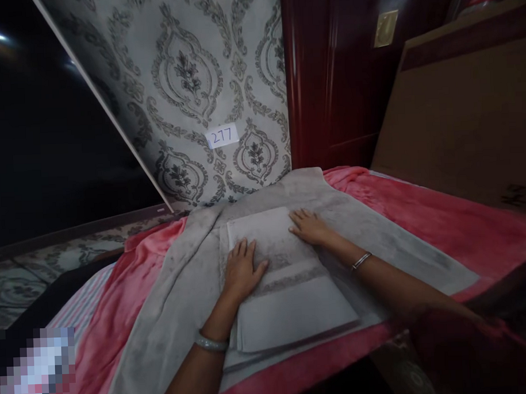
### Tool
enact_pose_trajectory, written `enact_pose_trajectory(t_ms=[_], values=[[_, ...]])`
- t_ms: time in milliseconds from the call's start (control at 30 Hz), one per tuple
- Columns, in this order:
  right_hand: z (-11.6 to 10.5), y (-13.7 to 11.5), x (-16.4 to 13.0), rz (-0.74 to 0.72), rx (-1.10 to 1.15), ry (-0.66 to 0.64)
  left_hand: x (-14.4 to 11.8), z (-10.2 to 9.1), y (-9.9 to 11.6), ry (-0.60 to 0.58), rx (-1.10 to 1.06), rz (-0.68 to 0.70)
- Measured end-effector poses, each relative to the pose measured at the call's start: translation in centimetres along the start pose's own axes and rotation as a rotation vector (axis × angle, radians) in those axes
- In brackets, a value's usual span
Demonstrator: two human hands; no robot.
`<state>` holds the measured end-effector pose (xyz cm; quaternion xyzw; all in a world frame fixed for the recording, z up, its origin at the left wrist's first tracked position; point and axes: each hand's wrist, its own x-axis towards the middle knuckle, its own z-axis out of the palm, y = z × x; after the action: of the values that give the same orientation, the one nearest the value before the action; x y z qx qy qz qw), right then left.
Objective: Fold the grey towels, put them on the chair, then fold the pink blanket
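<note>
Grey folded towel (287, 288) pressed flat under both hands on a spread grey towel (376, 233).
Left hand (242, 269) lies open, palm down, at the fold's left edge; right hand (309, 225) lies open, fingers spread, at its far right corner. Neither grips. Both towels rest on a pink blanket (440, 214), near its front edge.

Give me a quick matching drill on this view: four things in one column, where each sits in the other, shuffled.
Things:
1. left hand
2. right hand
3. paper label 277
4. pink blanket

Places:
A. on the patterned wall
B. flat on the folded towel's near left part
C. under the grey towel, covering the bed
D. flat on the folded towel's far right edge

Pairs: 1-B, 2-D, 3-A, 4-C
</note>
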<state>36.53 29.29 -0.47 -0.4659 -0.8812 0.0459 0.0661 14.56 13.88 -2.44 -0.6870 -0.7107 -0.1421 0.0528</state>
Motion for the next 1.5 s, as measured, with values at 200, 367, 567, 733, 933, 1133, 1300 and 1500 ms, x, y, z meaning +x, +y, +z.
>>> enact_pose_trajectory(t_ms=[200,367,567,733,933,1133,1300,1500], values=[[1.5,-6.9,2.1,-0.486,0.063,0.014,0.3,-0.6,-2.0,0.07,0.013,-0.094],[3.0,-7.6,6.0,-0.572,0.085,-0.07,0.4,-0.6,-1.4,-0.12,0.083,-0.13],[3.0,-5.0,10.0,-0.347,0.048,-0.025,0.3,-0.5,-1.3,-0.103,0.075,-0.124],[2.6,-5.8,10.1,-0.262,0.012,0.035,0.0,-0.4,-1.6,-0.042,0.005,-0.13],[3.2,-9.9,8.7,-0.688,0.069,-0.042,-0.7,-0.7,-1.3,0.158,-0.021,-0.183],[4.0,-10.9,10.9,-0.65,0.048,-0.122,-0.8,-1.0,-0.8,0.108,0.011,-0.185],[4.3,-10.6,12.7,-0.543,0.049,-0.108,-0.7,-1.0,-0.7,0.091,0.019,-0.187],[4.2,-11.1,12.4,-0.382,0.046,-0.008,-0.9,-0.9,-1.1,0.127,-0.026,-0.192]])
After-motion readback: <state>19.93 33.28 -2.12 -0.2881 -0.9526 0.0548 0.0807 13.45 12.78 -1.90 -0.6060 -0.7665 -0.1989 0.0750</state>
